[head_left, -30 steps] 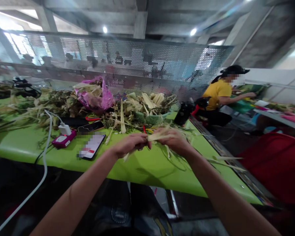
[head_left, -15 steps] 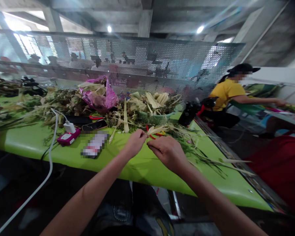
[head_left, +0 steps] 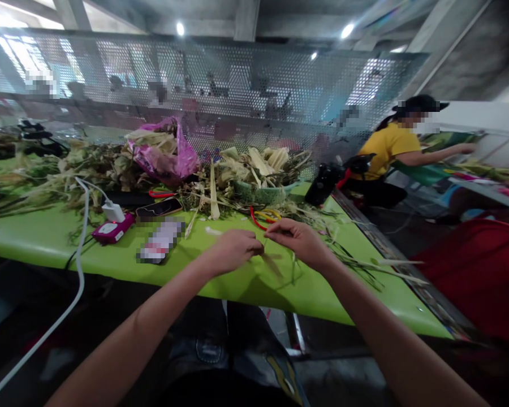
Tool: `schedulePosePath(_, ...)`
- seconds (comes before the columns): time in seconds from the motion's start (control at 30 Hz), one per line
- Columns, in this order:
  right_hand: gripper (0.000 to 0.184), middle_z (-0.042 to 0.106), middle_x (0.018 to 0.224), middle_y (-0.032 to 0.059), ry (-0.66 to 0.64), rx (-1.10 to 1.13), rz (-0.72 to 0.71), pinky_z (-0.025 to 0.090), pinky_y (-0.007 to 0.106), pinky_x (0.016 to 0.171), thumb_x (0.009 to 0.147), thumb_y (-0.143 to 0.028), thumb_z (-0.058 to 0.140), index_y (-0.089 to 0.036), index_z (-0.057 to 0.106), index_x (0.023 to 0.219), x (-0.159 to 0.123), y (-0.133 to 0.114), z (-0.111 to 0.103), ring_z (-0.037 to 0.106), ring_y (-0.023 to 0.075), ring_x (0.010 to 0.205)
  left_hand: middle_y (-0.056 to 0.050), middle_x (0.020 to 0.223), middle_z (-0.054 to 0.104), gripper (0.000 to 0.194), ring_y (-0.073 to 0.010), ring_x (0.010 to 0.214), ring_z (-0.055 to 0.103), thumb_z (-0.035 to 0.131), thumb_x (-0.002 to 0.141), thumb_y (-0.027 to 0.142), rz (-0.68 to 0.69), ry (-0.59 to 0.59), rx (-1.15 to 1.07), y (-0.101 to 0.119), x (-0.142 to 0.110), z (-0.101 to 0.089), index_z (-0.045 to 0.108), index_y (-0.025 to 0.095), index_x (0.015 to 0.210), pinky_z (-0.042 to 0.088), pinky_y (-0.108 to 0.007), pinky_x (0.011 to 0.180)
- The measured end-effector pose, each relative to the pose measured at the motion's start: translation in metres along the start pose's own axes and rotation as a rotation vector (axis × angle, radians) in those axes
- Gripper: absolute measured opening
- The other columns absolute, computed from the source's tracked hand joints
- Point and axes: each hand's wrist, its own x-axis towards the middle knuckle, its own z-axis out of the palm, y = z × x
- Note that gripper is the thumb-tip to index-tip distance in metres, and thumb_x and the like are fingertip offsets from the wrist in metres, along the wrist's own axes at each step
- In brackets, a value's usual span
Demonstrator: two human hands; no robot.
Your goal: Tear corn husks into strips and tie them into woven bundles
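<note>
Over the near part of the green tabletop (head_left: 190, 277), my left hand (head_left: 235, 250) is closed, its fingers curled round a piece of pale dried husk (head_left: 272, 265); the husk shows only as a blur below the fingertips. My right hand (head_left: 299, 238) pinches a thin strand (head_left: 266, 242) that runs across the small gap toward the left fingers. Where strand and husk meet is hidden by the fingers. Just behind the hands lie red-handled scissors or pliers (head_left: 257, 219) and a yellow-handled tool (head_left: 271, 215), partly covered by stalks.
A green basket (head_left: 261, 193) of dried husks and a pink bag (head_left: 186, 155) stand behind. Left are two phones (head_left: 161, 240) (head_left: 159, 208), a purple power block (head_left: 113, 229) and a white cable (head_left: 82, 249). A black bottle (head_left: 321, 183) stands right; a person in yellow (head_left: 385, 150) works beyond.
The pale husk that stood above my fingertips is now a blur below them. My left hand has turned and dropped slightly, while my right hand has risen and opened a small gap. The view has tilted down.
</note>
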Motion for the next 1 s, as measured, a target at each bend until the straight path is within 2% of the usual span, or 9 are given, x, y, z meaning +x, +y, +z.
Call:
schedulePosePath(0.07,0.028,0.066,0.076,0.003,0.027,0.052,0.03,0.043,0.029,0.067,0.076,-0.045,0.065,-0.018,0.069,0.08,0.003,0.003,-0.001,0.057,0.0175,0.071,-0.003,0.075,0.059,0.011,-0.0157,0.074,0.052,0.057,0.081,0.024,-0.037,-0.038,-0.26,0.002,-0.001,-0.001,0.066,0.019,0.076,0.037,-0.026,0.071)
schedulePosePath(0.1,0.029,0.066,0.077,0.0034,0.043,0.084,0.04,0.043,0.03,0.066,0.075,-0.046,0.065,-0.018,0.069,0.08,0.003,0.004,0.0,0.057,0.0181,0.071,-0.002,0.073,0.058,0.013,-0.0138,0.071,0.05,0.056,0.082,0.028,-0.085,-0.001,-0.396,0.003,-0.002,-0.001,0.064,0.018,0.079,0.036,-0.024,0.068)
schedulePosePath(0.23,0.027,0.067,0.079,0.0031,0.137,0.102,0.033,0.044,0.03,0.066,0.079,-0.045,0.062,-0.019,0.068,0.085,0.001,0.004,0.015,0.059,0.0196,0.073,0.003,0.065,0.047,0.017,-0.0083,0.057,0.039,0.056,0.082,0.033,-0.282,0.3,-0.746,0.002,0.001,0.0,0.059,0.016,0.081,0.029,-0.021,0.055)
schedulePosePath(0.4,0.022,0.069,0.093,0.0061,0.193,-0.22,-0.17,0.045,0.03,0.078,0.09,-0.034,0.052,-0.022,0.069,0.095,-0.011,-0.004,0.031,0.062,0.0206,0.086,0.004,0.063,0.045,0.01,-0.008,0.055,0.037,0.05,0.083,0.023,-0.414,0.446,-0.701,-0.004,0.008,0.007,0.051,0.016,0.076,0.027,-0.022,0.054)
schedulePosePath(0.53,0.027,0.068,0.087,0.0076,0.169,-0.562,-0.261,0.043,0.029,0.072,0.094,-0.032,0.045,-0.024,0.068,0.103,-0.017,-0.011,0.037,0.062,0.0202,0.08,0.004,0.061,0.043,0.014,-0.0095,0.057,0.037,0.049,0.083,0.022,-0.387,0.485,-0.485,-0.01,0.014,0.014,0.045,0.018,0.07,0.028,-0.023,0.056)
schedulePosePath(0.7,0.027,0.067,0.079,0.0064,0.113,-0.74,-0.348,0.038,0.027,0.066,0.094,-0.027,0.043,-0.023,0.069,0.1,-0.019,-0.019,0.035,0.06,0.0181,0.072,0.0,0.068,0.051,0.011,-0.013,0.064,0.044,0.046,0.085,0.021,-0.201,0.442,-0.116,-0.011,0.009,0.018,0.048,0.019,0.074,0.031,-0.025,0.061)
schedulePosePath(0.83,0.024,0.067,0.08,0.005,0.092,-0.704,-0.364,0.037,0.026,0.065,0.093,-0.028,0.047,-0.023,0.069,0.099,-0.015,-0.022,0.019,0.059,0.0168,0.072,-0.004,0.073,0.057,0.016,-0.0163,0.068,0.049,0.043,0.087,0.021,-0.048,0.293,0.195,-0.006,-0.002,0.013,0.055,0.019,0.076,0.033,-0.028,0.065)
schedulePosePath(0.9,0.021,0.067,0.083,0.0048,0.081,-0.577,-0.319,0.039,0.026,0.068,0.091,-0.03,0.051,-0.022,0.07,0.093,-0.01,-0.017,0.008,0.06,0.0169,0.076,-0.004,0.074,0.06,0.015,-0.0173,0.071,0.052,0.046,0.085,0.021,-0.019,0.167,0.191,-0.005,-0.006,0.008,0.058,0.019,0.076,0.035,-0.028,0.067)
schedulePosePath(1.0,0.02,0.067,0.078,0.0032,0.059,-0.248,-0.169,0.042,0.026,0.065,0.087,-0.036,0.058,-0.019,0.069,0.084,-0.001,-0.003,-0.001,0.06,0.0165,0.072,-0.002,0.074,0.061,0.011,-0.0145,0.069,0.053,0.052,0.083,0.025,-0.036,0.047,-0.113,-0.005,-0.006,0.003,0.06,0.018,0.08,0.037,-0.025,0.064)
